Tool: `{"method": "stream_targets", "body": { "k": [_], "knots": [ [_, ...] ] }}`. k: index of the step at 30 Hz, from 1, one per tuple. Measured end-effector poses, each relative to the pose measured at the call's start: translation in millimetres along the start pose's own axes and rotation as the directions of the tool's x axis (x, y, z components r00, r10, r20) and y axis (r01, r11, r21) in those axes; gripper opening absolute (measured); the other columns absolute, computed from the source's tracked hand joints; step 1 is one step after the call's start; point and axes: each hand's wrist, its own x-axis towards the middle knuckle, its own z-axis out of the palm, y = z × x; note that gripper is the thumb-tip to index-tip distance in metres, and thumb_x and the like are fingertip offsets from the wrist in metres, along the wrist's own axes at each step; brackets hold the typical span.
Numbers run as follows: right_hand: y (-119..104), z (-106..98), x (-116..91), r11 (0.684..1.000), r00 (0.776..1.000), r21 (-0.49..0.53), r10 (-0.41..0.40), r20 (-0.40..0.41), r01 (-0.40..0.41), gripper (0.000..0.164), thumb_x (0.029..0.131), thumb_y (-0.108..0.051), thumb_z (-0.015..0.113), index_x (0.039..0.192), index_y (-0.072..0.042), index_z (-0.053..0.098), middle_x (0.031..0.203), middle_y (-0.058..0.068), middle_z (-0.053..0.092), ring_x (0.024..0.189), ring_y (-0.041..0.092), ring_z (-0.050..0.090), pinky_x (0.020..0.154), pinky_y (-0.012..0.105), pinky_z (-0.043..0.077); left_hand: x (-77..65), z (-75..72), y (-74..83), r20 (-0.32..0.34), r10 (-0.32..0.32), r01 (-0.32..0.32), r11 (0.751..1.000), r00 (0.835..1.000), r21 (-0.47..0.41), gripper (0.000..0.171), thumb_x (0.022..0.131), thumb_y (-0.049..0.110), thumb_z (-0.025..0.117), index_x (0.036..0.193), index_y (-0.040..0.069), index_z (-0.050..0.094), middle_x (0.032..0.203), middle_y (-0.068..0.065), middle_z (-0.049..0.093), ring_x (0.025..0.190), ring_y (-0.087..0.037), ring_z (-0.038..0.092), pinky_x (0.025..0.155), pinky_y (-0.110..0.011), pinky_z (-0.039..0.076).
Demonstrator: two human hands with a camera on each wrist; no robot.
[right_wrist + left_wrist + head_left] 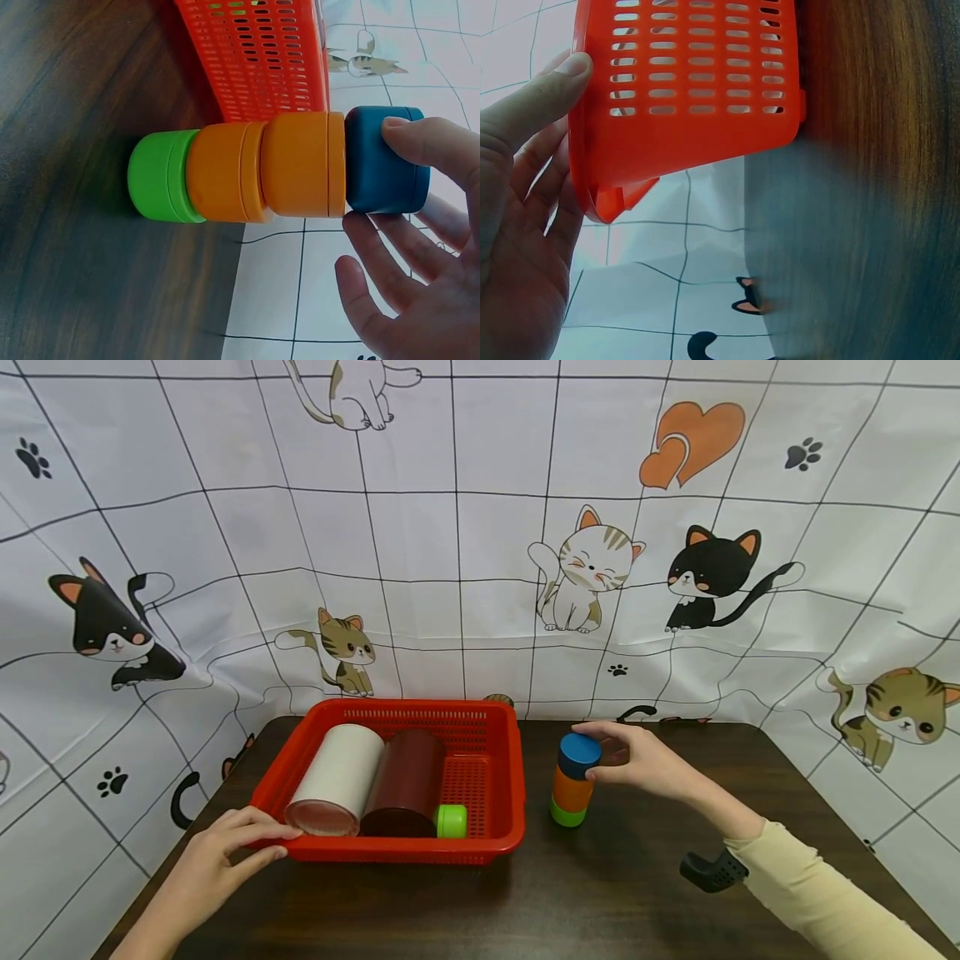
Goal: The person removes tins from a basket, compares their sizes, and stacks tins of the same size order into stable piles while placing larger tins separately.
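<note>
Four-tone is not the look here: a small blue jar (382, 161) tops a stack, with two orange jars (300, 165) below it and a green jar (161, 176) at the bottom on the table. My right hand (645, 764) pinches the blue jar between thumb and fingers. It lines up closely over the upper orange jar. At the left, my left hand (217, 852) grips the near left corner of a red plastic basket (405, 849), thumb on one side of the rim and fingers on the other, as the left wrist view (532, 150) shows.
Inside the basket lie a white cylinder (341, 777), a dark brown cylinder (405, 777) and another green jar (452, 821). The stack stands right of the basket on the dark wooden table (637, 893). A cat-print curtain (450, 552) hangs behind the table.
</note>
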Motion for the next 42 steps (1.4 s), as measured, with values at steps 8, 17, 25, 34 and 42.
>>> {"method": "stream_targets", "body": {
  "k": [8,17,25,34,42],
  "knots": [
    [-4.2,-3.5,7.8,0.999,0.999,-0.032,-0.026,0.030,0.027,0.068,0.083,-0.025,0.081,0.143,-0.014,0.050,0.136,0.014,0.060,0.115,0.028,0.063,0.093,0.035,0.056,-0.6,-0.9,0.0,0.000,-0.021,0.021,1.000,1.000,0.009,0.043,0.068,0.003,0.085,0.100,0.029,0.077,0.094,0.018,0.063,0.093,0.011,0.045,0.079,-0.002,0.038],
    [-32.3,-7.1,27.5,0.989,0.997,-0.134,-0.055,0.051,0.061,0.063,0.084,-0.027,0.080,0.140,-0.015,0.053,0.139,0.007,0.060,0.126,0.030,0.056,0.107,0.053,0.045,-1.7,-0.8,-0.7,0.004,-0.023,0.023,1.000,1.000,0.007,0.043,0.068,0.002,0.085,0.100,0.030,0.077,0.094,0.019,0.063,0.093,0.011,0.046,0.079,-0.003,0.039],
    [-64.9,0.2,50.7,0.957,0.991,-0.268,-0.084,0.103,0.109,0.058,0.082,-0.028,0.080,0.135,-0.015,0.059,0.135,0.005,0.063,0.126,0.028,0.056,0.109,0.054,0.042,-4.1,-0.1,0.0,-0.007,0.003,-0.003,1.000,1.000,-0.010,0.045,0.066,0.000,0.085,0.099,0.029,0.077,0.094,0.018,0.063,0.090,0.010,0.046,0.076,-0.004,0.040],
    [-92.7,14.3,88.3,0.876,0.938,-0.402,-0.138,0.319,0.265,0.047,0.085,-0.025,0.079,0.128,-0.013,0.064,0.131,0.004,0.065,0.124,0.025,0.058,0.104,0.045,0.047,-2.4,-0.4,-0.8,-0.016,0.008,-0.008,1.000,1.000,-0.008,0.046,0.066,-0.002,0.085,0.099,0.029,0.077,0.094,0.018,0.063,0.090,0.010,0.046,0.076,-0.004,0.040],
    [-104.7,35.7,116.3,0.820,0.831,-0.426,-0.105,0.546,0.383,0.042,0.088,-0.020,0.076,0.128,-0.019,0.065,0.132,-0.004,0.064,0.126,0.016,0.057,0.105,0.034,0.048,-0.7,0.6,-1.7,-0.016,0.012,-0.012,1.000,1.000,-0.006,0.048,0.065,-0.002,0.085,0.099,0.030,0.076,0.094,0.018,0.062,0.090,0.009,0.045,0.075,-0.005,0.040]
  ]
}}
